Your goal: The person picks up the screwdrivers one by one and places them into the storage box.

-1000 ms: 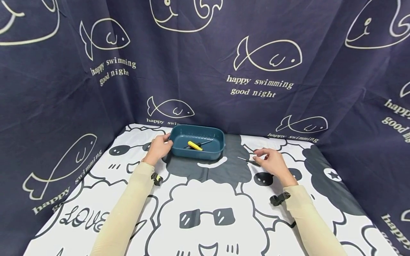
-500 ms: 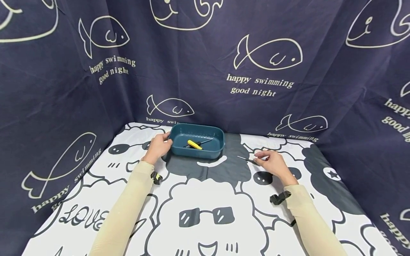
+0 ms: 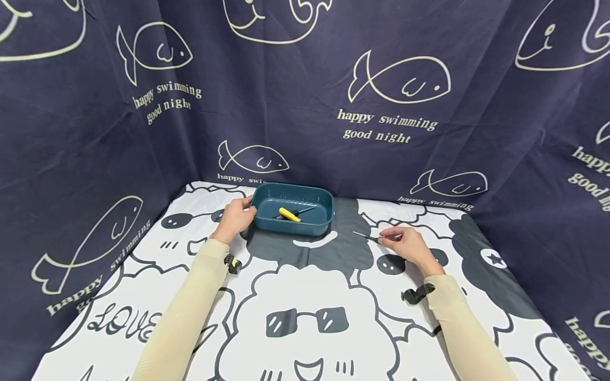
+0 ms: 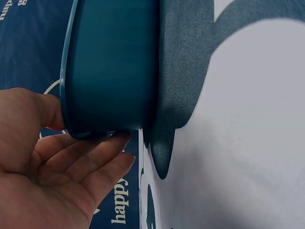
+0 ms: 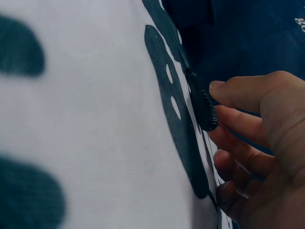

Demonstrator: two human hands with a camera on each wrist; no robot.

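A dark teal bin [image 3: 293,227] stands at the back of the table. My left hand [image 3: 234,219] holds its left end; in the left wrist view, the thumb rests at the rim and the other fingers lie against the outside wall. Inside the bin are a yellow-handled tool [image 3: 289,214] and a dark tool with a thin shaft [image 3: 306,210], crossing each other. To the right, a black-handled screwdriver [image 5: 204,110] lies on the cloth, its shaft pointing left. My right hand [image 3: 406,244] is at its handle, thumb and forefinger tips beside the handle's end, fingers loosely bent.
A white cloth [image 3: 305,288] printed with grey sheep covers the table. Dark blue curtains [image 3: 305,116] with fish drawings hang behind and at both sides, close to the bin's back. Each wrist wears a small black camera [image 3: 418,292].
The fingertips of my right hand have drawn closer together and shifted slightly down at the screwdriver's handle. The left hand and the bin have stayed in place.
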